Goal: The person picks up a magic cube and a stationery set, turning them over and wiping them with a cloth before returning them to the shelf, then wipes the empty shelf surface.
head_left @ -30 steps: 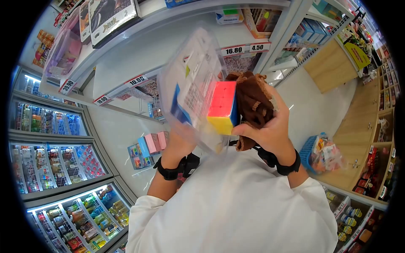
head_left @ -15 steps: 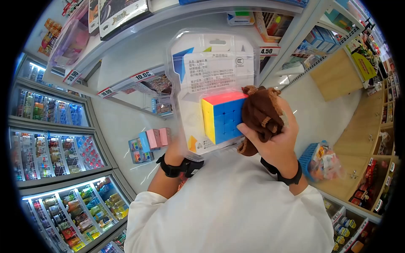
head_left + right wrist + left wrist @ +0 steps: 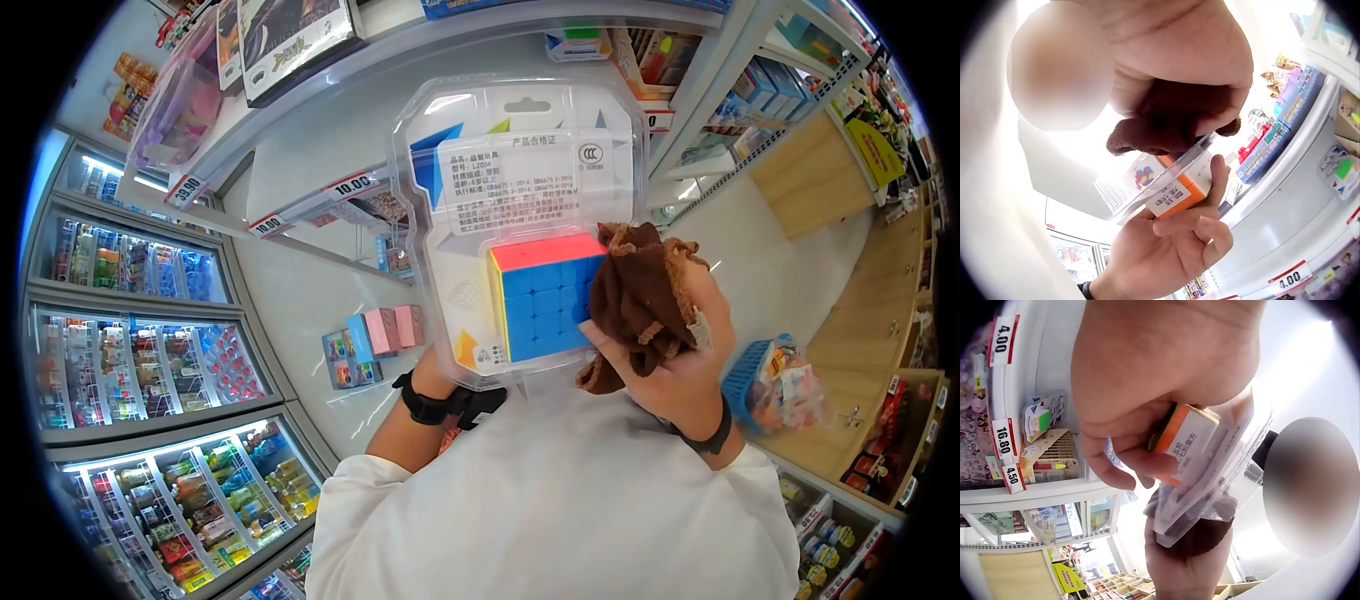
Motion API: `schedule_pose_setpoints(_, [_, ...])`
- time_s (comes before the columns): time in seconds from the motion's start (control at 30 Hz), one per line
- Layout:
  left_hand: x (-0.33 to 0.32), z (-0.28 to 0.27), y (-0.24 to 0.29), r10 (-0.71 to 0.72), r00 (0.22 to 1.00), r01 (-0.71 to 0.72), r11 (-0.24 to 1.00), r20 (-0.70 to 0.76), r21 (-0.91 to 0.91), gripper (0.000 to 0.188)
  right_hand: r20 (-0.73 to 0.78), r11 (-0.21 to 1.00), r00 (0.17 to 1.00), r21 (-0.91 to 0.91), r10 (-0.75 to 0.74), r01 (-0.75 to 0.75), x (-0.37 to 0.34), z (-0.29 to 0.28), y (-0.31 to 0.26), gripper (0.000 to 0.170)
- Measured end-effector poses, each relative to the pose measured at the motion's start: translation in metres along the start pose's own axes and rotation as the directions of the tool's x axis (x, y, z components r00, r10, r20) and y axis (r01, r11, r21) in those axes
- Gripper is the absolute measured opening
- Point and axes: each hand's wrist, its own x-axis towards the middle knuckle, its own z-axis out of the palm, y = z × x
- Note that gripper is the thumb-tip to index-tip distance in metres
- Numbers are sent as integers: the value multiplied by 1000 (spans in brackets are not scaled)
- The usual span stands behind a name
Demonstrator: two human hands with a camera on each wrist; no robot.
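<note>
A puzzle cube (image 3: pixel 545 310) with blue, pink and yellow sides shows in a clear blister pack (image 3: pixel 420 290), whose printed backing card (image 3: pixel 525 180) faces the head camera. My left hand (image 3: pixel 434 376) is mostly hidden behind the pack in the head view. In the left wrist view, that hand's curled fingers (image 3: pixel 1147 459) hold the pack around its orange-and-white part (image 3: pixel 1185 440). At the pack's right side, my right hand (image 3: pixel 695 360) grips a bunched brown cloth (image 3: pixel 640 300) with pale frayed edges. Its thumb (image 3: pixel 605 345) lies against the cube's blue side.
A white shelf with price tags (image 3: pixel 352 187) runs across in front, bearing boxed goods (image 3: pixel 300 45). Lit drink coolers (image 3: pixel 150 370) line the left. Pink boxes (image 3: pixel 395 330) stand low beyond my left wrist. A blue basket (image 3: pixel 745 380) with bagged goods sits at the right, by wooden cabinets (image 3: pixel 860 340).
The pack has turned from edge-on until its printed back faces the head camera, and has shifted slightly right. Both hands have kept their hold; the cube's blue side came into view.
</note>
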Motion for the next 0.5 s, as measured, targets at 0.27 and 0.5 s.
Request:
schedule_pose_setpoints(0.27, [3, 7, -1, -2, 1000, 2, 999, -2, 45, 55, 119, 997, 992, -68, -36, 44, -4, -15, 1, 60])
schedule_pose_setpoints(0.5, [5, 17, 0, 21, 1000, -18, 990, -19, 137, 56, 228, 995, 973, -73, -44, 62, -9, -20, 6, 76])
